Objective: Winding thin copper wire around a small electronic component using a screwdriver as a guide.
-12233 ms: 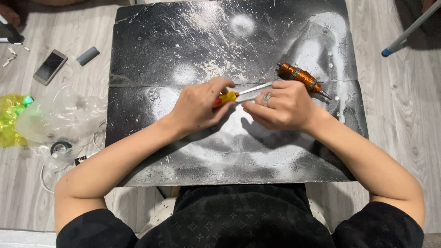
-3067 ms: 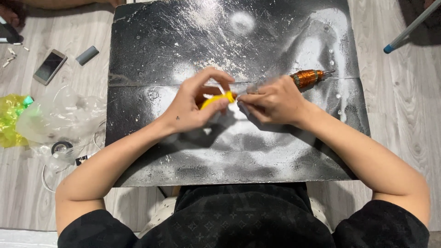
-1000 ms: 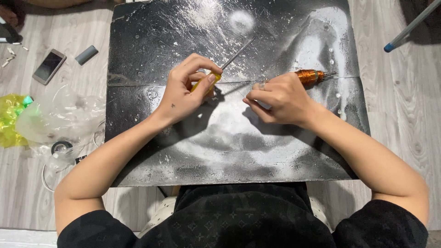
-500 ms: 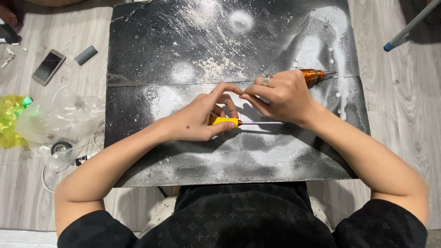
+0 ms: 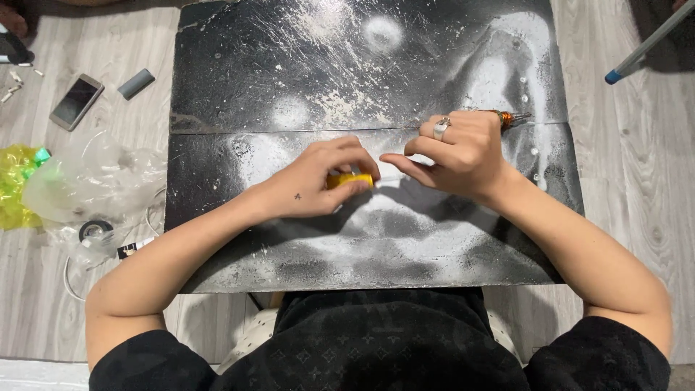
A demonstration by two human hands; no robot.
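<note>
My left hand [image 5: 318, 179] is closed around the yellow handle of a small tool [image 5: 350, 178] near the middle of a black board [image 5: 304, 65] smeared with white dust. My right hand [image 5: 463, 153], with a ring on one finger, sits just to the right of it, fingers curled over an orange-brown screwdriver handle [image 5: 507, 118] whose tip sticks out past the knuckles. The right index finger reaches toward the yellow tool. The tool's shaft is hidden between the two hands.
On the wooden floor at the left lie a phone [image 5: 76, 101], a small grey block [image 5: 135, 83], crumpled clear plastic [image 5: 94, 185], a yellow bag [image 5: 18, 185] and a tape roll [image 5: 94, 230]. A pole with a blue tip [image 5: 637, 51] crosses the upper right corner.
My left hand has curled tighter over the yellow tool. My right hand has lifted slightly, and the thin metal shaft seen half a second ago is now hidden.
</note>
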